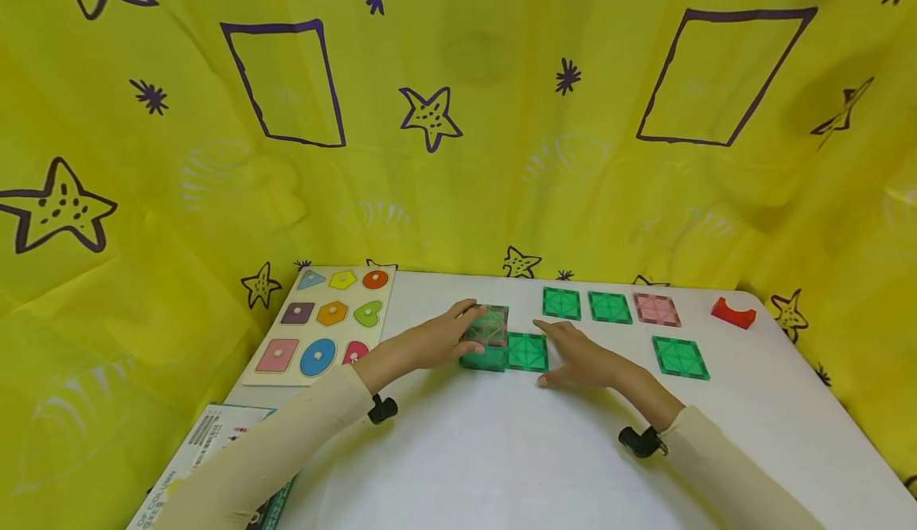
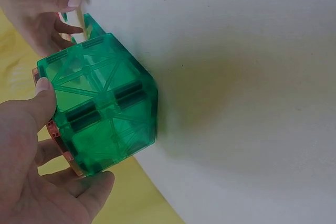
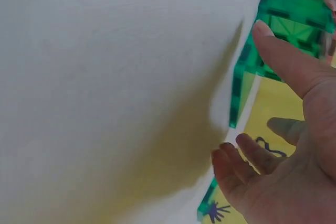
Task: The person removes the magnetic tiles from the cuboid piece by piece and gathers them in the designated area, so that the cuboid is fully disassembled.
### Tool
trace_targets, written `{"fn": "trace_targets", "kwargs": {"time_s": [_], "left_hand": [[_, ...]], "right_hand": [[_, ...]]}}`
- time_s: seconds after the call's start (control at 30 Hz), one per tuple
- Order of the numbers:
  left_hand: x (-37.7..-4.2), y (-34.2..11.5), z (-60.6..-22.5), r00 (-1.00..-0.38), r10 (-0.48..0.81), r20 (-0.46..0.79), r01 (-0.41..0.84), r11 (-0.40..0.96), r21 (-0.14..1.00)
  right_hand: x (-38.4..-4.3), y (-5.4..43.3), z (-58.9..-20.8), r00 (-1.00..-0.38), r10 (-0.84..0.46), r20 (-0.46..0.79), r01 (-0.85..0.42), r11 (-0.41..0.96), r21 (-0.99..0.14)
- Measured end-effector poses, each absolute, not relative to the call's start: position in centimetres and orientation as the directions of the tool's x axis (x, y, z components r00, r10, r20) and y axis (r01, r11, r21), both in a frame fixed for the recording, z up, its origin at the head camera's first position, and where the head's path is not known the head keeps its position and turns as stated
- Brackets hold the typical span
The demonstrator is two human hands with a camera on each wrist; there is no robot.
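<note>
My left hand holds a box of translucent green magnetic tiles, its thumb on one side and fingers on the other. A pink magnetic tile covers the top of the box. Against the box's right side, a green magnetic tile lies flat on the table. My right hand hovers just right of that tile, thumb and fingers spread, with nothing in them. In the right wrist view its thumb appears in front of the green tiles; whether it touches them I cannot tell.
Green tiles, another pink tile and a red arched block lie at the back right. A shape puzzle board is at the left, with books nearer me. A yellow patterned curtain surrounds the white table.
</note>
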State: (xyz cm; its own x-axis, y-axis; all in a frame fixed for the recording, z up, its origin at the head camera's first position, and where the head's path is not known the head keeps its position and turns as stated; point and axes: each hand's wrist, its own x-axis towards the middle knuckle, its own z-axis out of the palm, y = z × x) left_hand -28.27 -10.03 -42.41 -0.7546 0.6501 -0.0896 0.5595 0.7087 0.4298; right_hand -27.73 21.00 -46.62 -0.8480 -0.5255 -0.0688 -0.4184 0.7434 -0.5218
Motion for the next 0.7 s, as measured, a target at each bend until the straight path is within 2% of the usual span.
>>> {"fn": "trace_targets", "kwargs": {"time_s": [0.43, 0.7], "left_hand": [[-28.28, -9.99, -42.15, -0.751, 0.655, -0.085, 0.568, 0.706, 0.423], [-28.28, -10.02, -42.38, -0.751, 0.654, -0.09, 0.563, 0.705, 0.432]], "right_hand": [[-28.86, 19.89, -47.24, -0.863, -0.496, -0.094, -0.392, 0.776, -0.493], [-28.33, 19.84, -47.12, -0.868, -0.495, -0.048, -0.412, 0.77, -0.486]]}}
